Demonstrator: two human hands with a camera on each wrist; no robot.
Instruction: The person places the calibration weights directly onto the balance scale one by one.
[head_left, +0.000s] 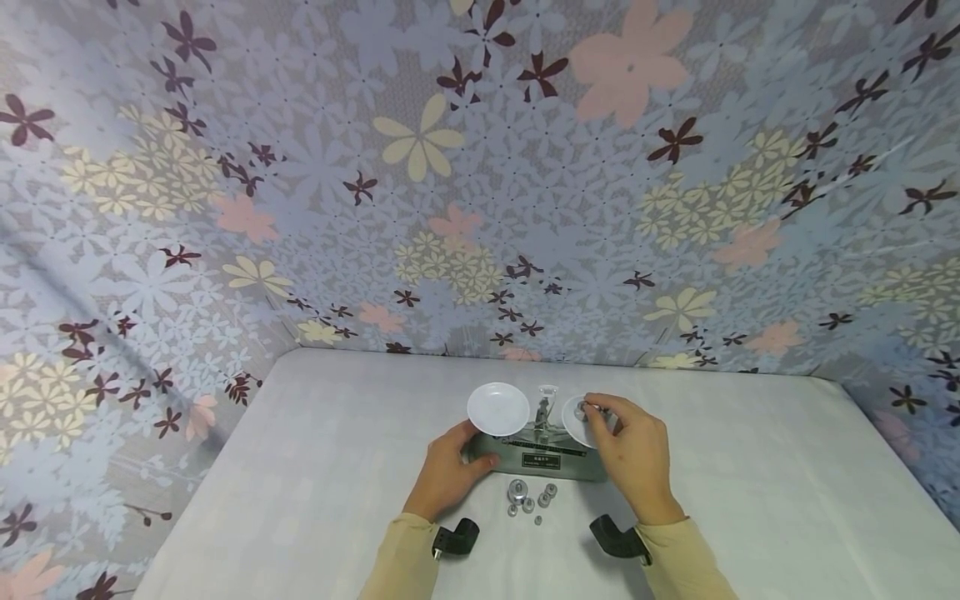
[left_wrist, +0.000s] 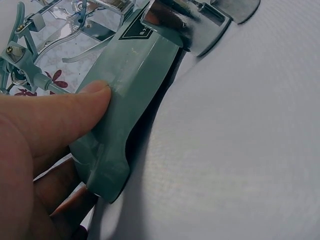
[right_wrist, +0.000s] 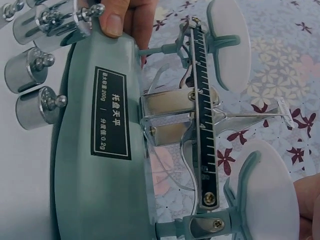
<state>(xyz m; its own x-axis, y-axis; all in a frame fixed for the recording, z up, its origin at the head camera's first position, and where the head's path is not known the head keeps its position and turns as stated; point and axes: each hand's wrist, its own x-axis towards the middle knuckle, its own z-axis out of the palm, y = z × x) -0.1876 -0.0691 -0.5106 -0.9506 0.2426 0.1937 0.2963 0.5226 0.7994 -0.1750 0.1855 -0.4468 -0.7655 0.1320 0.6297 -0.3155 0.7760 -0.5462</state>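
A green balance scale [head_left: 510,460] with two white pans stands on the white table. My left hand [head_left: 448,468] grips the left end of its base; in the left wrist view the thumb [left_wrist: 95,95] lies on the front face and the fingers go behind. Over the right pan [head_left: 576,432], my right hand [head_left: 637,458] pinches a small metal weight [head_left: 581,408] between thumb and fingers. The left pan [head_left: 498,409] holds nothing. In the right wrist view, the ruled beam [right_wrist: 204,115] shows, and the right hand is mostly hidden behind the near pan [right_wrist: 267,195].
Several knobbed metal weights sit on the table just in front of the base, among them a larger one [head_left: 517,491] and a tiny one [head_left: 537,520]. Behind the white table [head_left: 337,467] rises a flower-patterned backdrop [head_left: 480,250].
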